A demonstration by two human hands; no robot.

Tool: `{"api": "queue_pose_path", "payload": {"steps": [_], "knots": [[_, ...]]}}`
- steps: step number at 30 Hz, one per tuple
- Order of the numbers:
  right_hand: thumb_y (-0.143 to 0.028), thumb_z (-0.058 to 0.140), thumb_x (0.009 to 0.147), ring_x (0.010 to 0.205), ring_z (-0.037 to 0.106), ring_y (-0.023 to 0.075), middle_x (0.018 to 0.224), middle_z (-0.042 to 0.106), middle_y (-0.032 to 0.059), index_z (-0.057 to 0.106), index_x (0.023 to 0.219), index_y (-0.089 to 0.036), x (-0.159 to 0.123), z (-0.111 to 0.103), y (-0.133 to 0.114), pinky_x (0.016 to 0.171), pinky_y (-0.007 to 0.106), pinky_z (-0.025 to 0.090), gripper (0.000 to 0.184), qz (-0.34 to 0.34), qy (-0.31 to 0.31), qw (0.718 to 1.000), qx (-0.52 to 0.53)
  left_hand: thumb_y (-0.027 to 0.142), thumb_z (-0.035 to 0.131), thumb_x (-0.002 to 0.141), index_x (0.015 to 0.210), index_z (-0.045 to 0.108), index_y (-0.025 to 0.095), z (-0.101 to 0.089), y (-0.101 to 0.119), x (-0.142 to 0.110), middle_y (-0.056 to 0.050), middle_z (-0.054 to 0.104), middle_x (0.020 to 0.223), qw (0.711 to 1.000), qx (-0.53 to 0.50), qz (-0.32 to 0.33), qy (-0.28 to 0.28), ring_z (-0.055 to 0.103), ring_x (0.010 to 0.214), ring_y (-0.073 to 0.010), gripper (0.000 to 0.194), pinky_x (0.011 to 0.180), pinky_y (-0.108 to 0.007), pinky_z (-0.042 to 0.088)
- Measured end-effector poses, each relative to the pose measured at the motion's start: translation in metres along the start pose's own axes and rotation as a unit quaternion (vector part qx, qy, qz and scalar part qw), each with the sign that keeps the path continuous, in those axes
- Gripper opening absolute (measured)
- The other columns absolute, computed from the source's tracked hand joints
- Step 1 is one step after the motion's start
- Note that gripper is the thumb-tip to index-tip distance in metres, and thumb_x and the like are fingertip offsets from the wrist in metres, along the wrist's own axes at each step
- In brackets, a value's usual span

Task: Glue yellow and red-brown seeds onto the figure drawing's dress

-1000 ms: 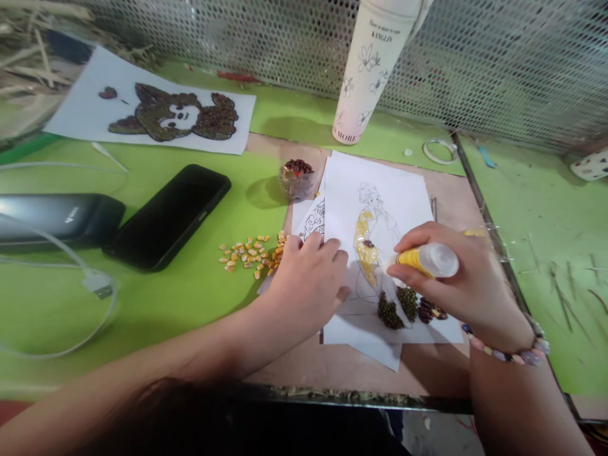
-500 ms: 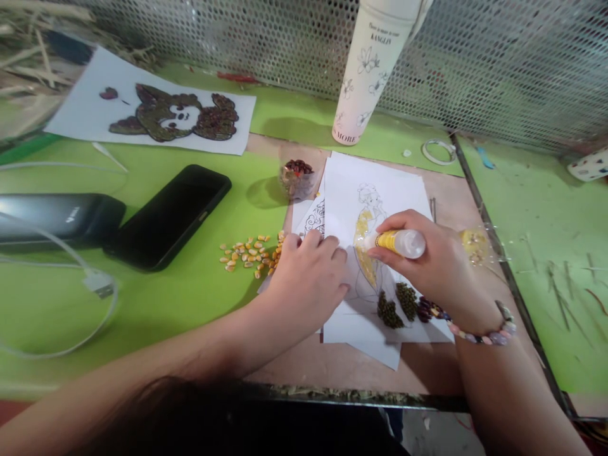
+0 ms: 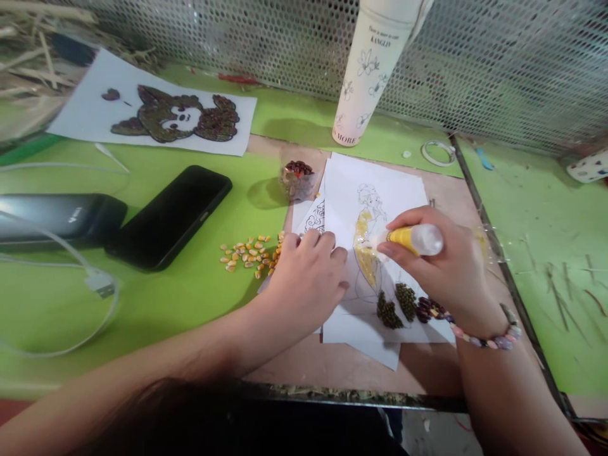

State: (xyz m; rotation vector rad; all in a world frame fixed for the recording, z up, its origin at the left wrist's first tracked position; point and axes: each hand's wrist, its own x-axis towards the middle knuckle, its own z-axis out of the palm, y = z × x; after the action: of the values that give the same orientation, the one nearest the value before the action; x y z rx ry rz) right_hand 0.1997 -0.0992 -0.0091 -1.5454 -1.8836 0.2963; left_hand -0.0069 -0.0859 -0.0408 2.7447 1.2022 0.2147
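A white sheet with a line drawing of a figure (image 3: 375,209) lies on the brown board. Part of the figure is filled with yellow grains. Small heaps of green and dark red seeds (image 3: 408,304) sit on the sheet's lower edge. My right hand (image 3: 441,266) grips a small glue bottle (image 3: 415,239) with a yellow label, its tip touching the yellow part of the drawing. My left hand (image 3: 308,278) rests on the sheet's left edge, fingers curled and pressing it down. Loose corn kernels (image 3: 247,253) lie just left of that hand.
A small cup of red beans (image 3: 297,177) stands above the sheet. A black phone (image 3: 168,215) and a dark power bank (image 3: 57,218) with a white cable (image 3: 95,285) lie at left. A finished seed picture (image 3: 173,117) and a tall white tube (image 3: 368,69) sit by the mesh wall.
My right hand carried the glue bottle up and left along the yellow figure, then drew back slightly right. My left hand stayed on the sheet.
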Motion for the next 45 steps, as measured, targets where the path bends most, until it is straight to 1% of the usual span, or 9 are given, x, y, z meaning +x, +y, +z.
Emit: {"api": "queue_pose_path", "payload": {"steps": [7, 9, 13, 19, 22, 25, 35, 40, 45], "knots": [[-0.037, 0.077, 0.079, 0.06, 0.055, 0.0129, 0.071, 0.064, -0.0022, 0.064, 0.079, -0.025, 0.001, -0.011, -0.006, 0.053, 0.027, 0.043, 0.018, 0.043, 0.111, 0.986, 0.119, 0.038, 0.062, 0.091, 0.102, 0.067, 0.017, -0.009, 0.0, 0.003, -0.01, 0.064, 0.106, 0.999, -0.016, -0.03, -0.018, 0.057, 0.104, -0.033, 0.024, 0.084, -0.052, 0.047], [-0.037, 0.076, 0.078, 0.057, 0.053, 0.0124, 0.067, 0.062, -0.0027, 0.061, 0.075, -0.024, 0.0, -0.012, -0.007, 0.052, 0.027, 0.041, 0.019, 0.061, 0.123, 0.982, 0.127, 0.036, 0.06, 0.091, 0.098, 0.066, 0.017, -0.013, 0.0, 0.003, -0.01, 0.064, 0.104, 0.999, -0.018, -0.041, -0.012, 0.058, 0.102, -0.0323, 0.021, 0.082, -0.05, 0.047], [-0.043, 0.073, 0.079, 0.057, 0.05, 0.0123, 0.063, 0.058, -0.0036, 0.058, 0.074, -0.023, -0.002, -0.007, -0.003, 0.054, 0.027, 0.041, 0.025, 0.087, 0.049, 0.992, 0.074, 0.024, 0.053, 0.09, 0.092, 0.064, 0.018, -0.02, -0.003, 0.001, -0.008, 0.063, 0.1, 0.998, -0.02, -0.06, 0.022, 0.058, 0.099, -0.0301, 0.012, 0.08, -0.048, 0.045], [-0.051, 0.075, 0.078, 0.057, 0.049, 0.0123, 0.065, 0.06, -0.0035, 0.06, 0.081, -0.023, -0.002, 0.001, 0.0, 0.055, 0.028, 0.039, 0.031, 0.084, -0.015, 0.996, 0.032, 0.018, 0.048, 0.086, 0.094, 0.064, 0.02, -0.021, -0.007, 0.001, -0.007, 0.062, 0.098, 0.995, -0.022, -0.076, 0.059, 0.058, 0.101, -0.0296, 0.017, 0.08, -0.045, 0.042], [-0.05, 0.073, 0.079, 0.054, 0.045, 0.0117, 0.06, 0.055, -0.0045, 0.056, 0.075, -0.023, -0.003, 0.0, -0.002, 0.053, 0.027, 0.036, 0.032, 0.084, -0.028, 0.996, 0.02, 0.016, 0.048, 0.084, 0.096, 0.064, 0.02, -0.019, -0.007, 0.001, -0.008, 0.063, 0.1, 0.995, -0.022, -0.075, 0.054, 0.058, 0.101, -0.0296, 0.02, 0.079, -0.044, 0.041], [-0.052, 0.073, 0.08, 0.056, 0.048, 0.012, 0.064, 0.058, -0.0039, 0.059, 0.079, -0.023, -0.004, -0.001, -0.004, 0.055, 0.027, 0.038, 0.031, 0.077, -0.039, 0.996, 0.022, 0.015, 0.048, 0.084, 0.1, 0.064, 0.019, -0.018, -0.007, 0.002, -0.009, 0.065, 0.102, 0.996, -0.02, -0.073, 0.05, 0.058, 0.101, -0.0296, 0.023, 0.078, -0.044, 0.041], [-0.044, 0.076, 0.076, 0.055, 0.043, 0.0114, 0.059, 0.053, -0.0055, 0.058, 0.073, -0.023, -0.004, 0.0, -0.003, 0.055, 0.028, 0.035, 0.028, 0.109, -0.003, 0.992, 0.056, 0.016, 0.049, 0.088, 0.103, 0.065, 0.019, -0.019, -0.008, 0.002, -0.008, 0.065, 0.102, 0.996, -0.027, -0.071, 0.053, 0.059, 0.103, -0.0312, 0.023, 0.079, -0.046, 0.043], [-0.044, 0.083, 0.068, 0.057, 0.044, 0.0108, 0.064, 0.056, -0.0042, 0.061, 0.072, -0.022, -0.004, 0.002, -0.004, 0.054, 0.027, 0.036, 0.031, 0.154, 0.042, 0.97, 0.181, 0.016, 0.05, 0.088, 0.104, 0.065, 0.019, -0.019, -0.009, 0.003, -0.009, 0.066, 0.105, 0.994, -0.046, -0.082, 0.06, 0.06, 0.105, -0.0309, 0.022, 0.083, -0.047, 0.044], [-0.07, 0.053, 0.081, 0.044, 0.033, 0.0104, 0.053, 0.035, -0.0076, 0.043, 0.068, -0.026, 0.003, -0.009, 0.0, 0.043, 0.027, 0.033, 0.048, 0.186, 0.098, 0.916, 0.343, 0.016, 0.054, 0.087, 0.102, 0.062, 0.019, -0.026, -0.014, 0.006, -0.007, 0.064, 0.107, 0.975, -0.17, -0.099, 0.107, 0.059, 0.105, -0.0269, 0.017, 0.091, -0.048, 0.046]]}}
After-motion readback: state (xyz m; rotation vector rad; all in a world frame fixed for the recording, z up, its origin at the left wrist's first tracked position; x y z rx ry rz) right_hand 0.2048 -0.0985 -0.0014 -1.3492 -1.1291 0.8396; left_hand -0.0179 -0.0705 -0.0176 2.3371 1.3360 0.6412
